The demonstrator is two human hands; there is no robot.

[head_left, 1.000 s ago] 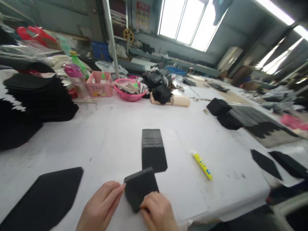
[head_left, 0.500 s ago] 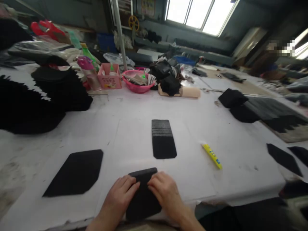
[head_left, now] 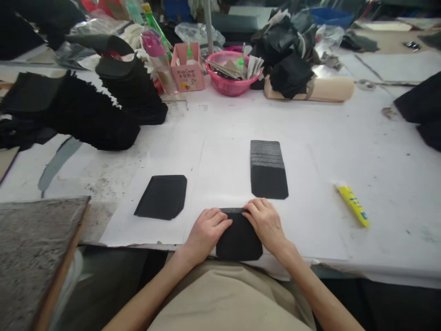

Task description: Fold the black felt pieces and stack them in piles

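Note:
A flat black fabric piece (head_left: 239, 241) with cut corners lies at the table's front edge, a grey strip showing along its far edge. My left hand (head_left: 206, 232) grips that edge near its left corner, fingers closed and thumb on top. At the right corner, my right hand (head_left: 267, 223) holds the same edge between thumb and curled fingers. Just beyond it is an overlapping row of black pieces (head_left: 269, 183) with grey edges fanned out. To the left sits a small pile of plain black pieces (head_left: 161, 197).
A yellow tube (head_left: 353, 205) lies on the right. Tall black stacks (head_left: 99, 115) stand at the back left. Along the back are a pink box (head_left: 188, 76), a pink basin (head_left: 229, 85) and a beige roll (head_left: 330, 89). A worn board (head_left: 37, 248) juts in at the lower left.
The view has tilted down and swung left. Both hands stay at the piece's far edge, where a grey strip now shows more plainly.

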